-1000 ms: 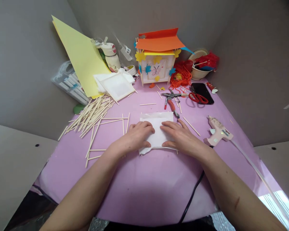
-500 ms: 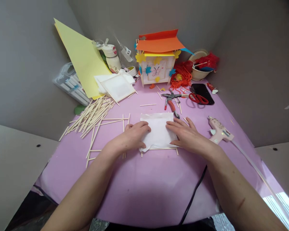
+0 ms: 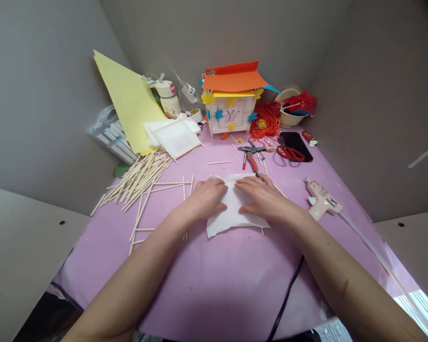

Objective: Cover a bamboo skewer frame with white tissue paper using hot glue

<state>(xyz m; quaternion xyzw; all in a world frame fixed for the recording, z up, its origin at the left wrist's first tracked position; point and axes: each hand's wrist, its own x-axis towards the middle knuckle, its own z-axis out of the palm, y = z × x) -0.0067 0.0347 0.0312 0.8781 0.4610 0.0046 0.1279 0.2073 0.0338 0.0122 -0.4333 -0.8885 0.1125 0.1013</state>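
A sheet of thin white paper (image 3: 231,216) lies over a frame of wooden sticks, whose stick end (image 3: 262,231) pokes out at the lower right. My left hand (image 3: 209,197) rests on the paper's left side with fingers apart. Across from it, my right hand (image 3: 258,194) is spread flat on the right side. The paper's near edge looks wavy and covers most of the frame. Left of my left hand lies another stick frame (image 3: 137,218), partly behind my forearm.
Loose wooden sticks (image 3: 142,175) are heaped at left, near a white-covered panel (image 3: 178,137). A decorated stick house (image 3: 231,111) stands at the back. Pliers (image 3: 251,154), red scissors (image 3: 290,153) and a phone (image 3: 303,142) lie behind; a glue gun (image 3: 323,197) is at right.
Both hands have moved inward over the paper, closer together. The paper's near edge now reaches further toward me and covers more of the frame. The camera view has tilted slightly.
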